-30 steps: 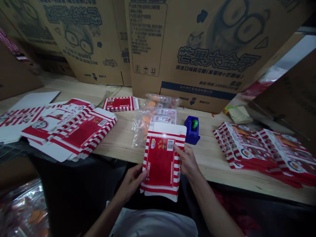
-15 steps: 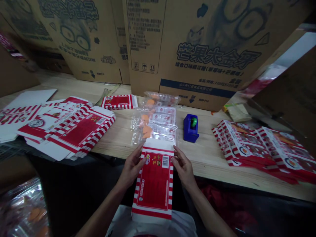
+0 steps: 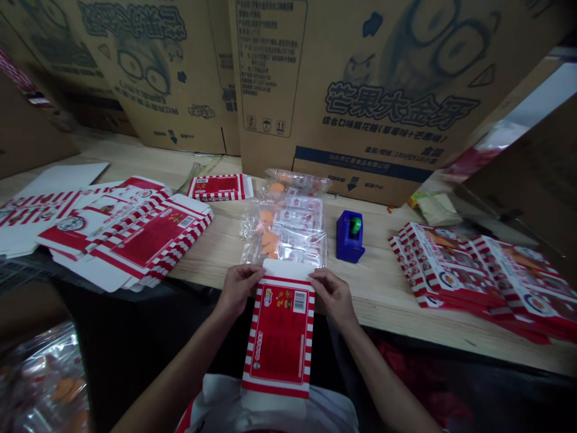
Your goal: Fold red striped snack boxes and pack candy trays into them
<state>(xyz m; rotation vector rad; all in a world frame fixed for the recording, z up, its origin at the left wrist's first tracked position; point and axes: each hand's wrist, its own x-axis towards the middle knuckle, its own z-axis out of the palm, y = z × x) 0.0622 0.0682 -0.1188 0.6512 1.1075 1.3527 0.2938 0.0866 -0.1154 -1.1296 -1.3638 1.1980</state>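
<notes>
A red and white striped carton point(image 3: 282, 337) is held in front of my body, its printed panel with a barcode facing up and its white end flap pointing away from me. At the carton's top left corner, my left hand point(image 3: 238, 288) pinches the edge near the flap. My right hand point(image 3: 332, 294) pinches the opposite corner in the same way. Just beyond the flap, clear plastic packets point(image 3: 293, 225) with orange pieces and white printed sachets lie in a row on the wooden table point(image 3: 216, 240).
A blue tape dispenser point(image 3: 350, 236) stands right of the packets. Flat striped cartons point(image 3: 148, 234) are piled at the left, and one small carton point(image 3: 220, 187) lies behind. Several filled boxes point(image 3: 455, 264) are stacked at the right. Large cardboard boxes point(image 3: 274, 144) wall off the back.
Both hands have shifted from the carton's sides to pinching its upper corners at the flap. The carton sits slightly lower and straighter. The view has moved a little.
</notes>
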